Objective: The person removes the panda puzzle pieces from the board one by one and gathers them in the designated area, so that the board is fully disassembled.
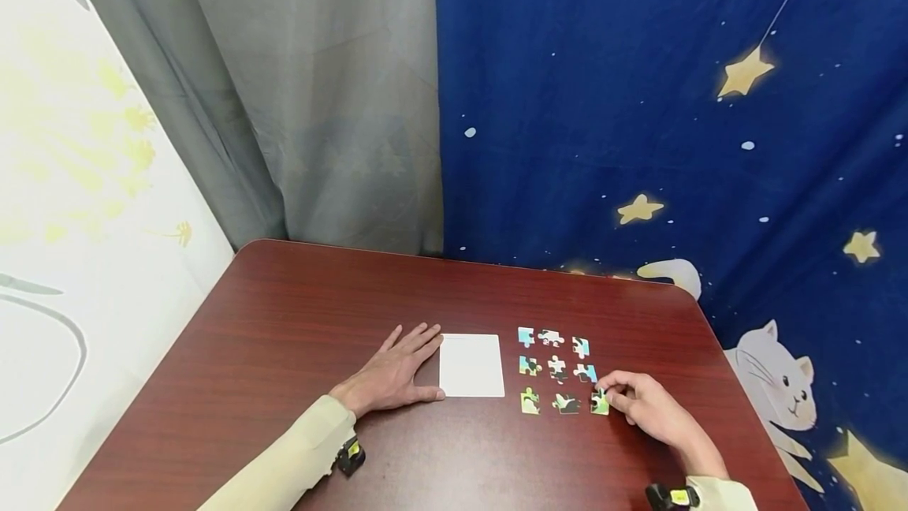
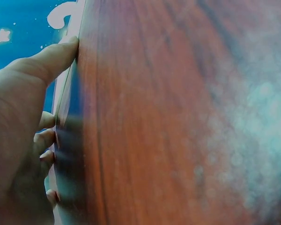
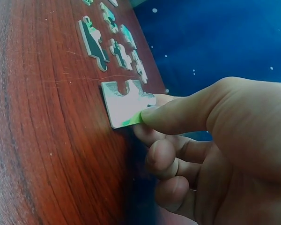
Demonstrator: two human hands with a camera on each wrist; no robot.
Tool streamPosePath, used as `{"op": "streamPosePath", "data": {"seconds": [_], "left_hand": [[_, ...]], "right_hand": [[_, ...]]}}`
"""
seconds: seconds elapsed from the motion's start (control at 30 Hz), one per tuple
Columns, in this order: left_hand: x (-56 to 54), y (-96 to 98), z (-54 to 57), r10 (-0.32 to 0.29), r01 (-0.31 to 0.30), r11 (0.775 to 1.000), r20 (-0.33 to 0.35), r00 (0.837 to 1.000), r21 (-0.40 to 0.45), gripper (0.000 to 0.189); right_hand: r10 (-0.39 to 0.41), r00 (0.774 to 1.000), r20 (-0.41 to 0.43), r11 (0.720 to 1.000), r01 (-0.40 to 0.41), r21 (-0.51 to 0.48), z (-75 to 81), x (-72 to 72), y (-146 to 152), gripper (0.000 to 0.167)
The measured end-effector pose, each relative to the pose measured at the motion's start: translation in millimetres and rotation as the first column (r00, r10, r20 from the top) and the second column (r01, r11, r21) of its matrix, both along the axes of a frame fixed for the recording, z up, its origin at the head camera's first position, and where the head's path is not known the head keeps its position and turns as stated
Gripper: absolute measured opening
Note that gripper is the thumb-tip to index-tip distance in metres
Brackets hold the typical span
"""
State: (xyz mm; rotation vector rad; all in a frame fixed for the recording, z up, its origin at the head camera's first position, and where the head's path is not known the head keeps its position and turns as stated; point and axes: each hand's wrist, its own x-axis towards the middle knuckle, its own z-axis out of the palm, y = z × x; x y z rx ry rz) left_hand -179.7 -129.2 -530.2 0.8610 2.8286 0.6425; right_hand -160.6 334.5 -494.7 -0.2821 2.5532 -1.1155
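My left hand (image 1: pixel 399 375) lies flat on the table with its fingers spread. Its fingertips and thumb touch the left edge of a white square board (image 1: pixel 471 366). In the left wrist view the same hand (image 2: pixel 23 103) shows thumb and fingertips down at the tabletop. My right hand (image 1: pixel 649 408) pinches a green and white puzzle piece (image 3: pixel 123 105) between thumb and forefinger, at the near right corner of the loose pieces. To its left lies a black and white puzzle piece (image 1: pixel 566 404). Several other puzzle pieces (image 1: pixel 556 367) sit apart in rough rows right of the board.
The dark red wooden table (image 1: pixel 319 298) has rounded far corners. Behind it hang a grey curtain (image 1: pixel 340 101) and a blue curtain with stars (image 1: pixel 567 101). A white patterned wall covering (image 1: pixel 85 219) stands along the left side.
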Motion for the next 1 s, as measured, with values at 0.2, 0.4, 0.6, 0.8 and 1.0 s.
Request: {"op": "streamPosePath", "data": {"seconds": [0.2,0.4,0.6,0.8,1.0], "left_hand": [[-0.2,-0.1,-0.9,-0.003,0.003,1.000,-0.003,1.000,-0.004,0.096],[-0.7,-0.4,-0.3,-0.005,0.005,1.000,0.002,1.000,-0.016,0.097],[-1.9,-0.5,1.4,0.002,-0.002,1.000,0.004,1.000,-0.015,0.096],[-1.2,-0.3,1.0,-0.001,0.001,1.000,0.010,1.000,-0.011,0.096],[-0.7,-0.3,-0.1,0.000,0.000,1.000,0.002,1.000,-0.004,0.097]], "right_hand": [[-0.010,0.999,-0.036,0.999,0.011,0.038,-2.0,0.0,-2,0.017],[-0.083,0.984,-0.156,0.988,0.102,0.120,-0.4,-0.4,-4,0.017],[-0.132,0.980,-0.146,0.978,0.153,0.139,1.0,-2.2,-5,0.016],[-0.121,0.986,-0.118,0.983,0.135,0.121,-3.5,-3.1,-8,0.013],[-0.096,0.985,-0.145,0.983,0.117,0.143,-6.3,-1.3,-11,0.013]]}}
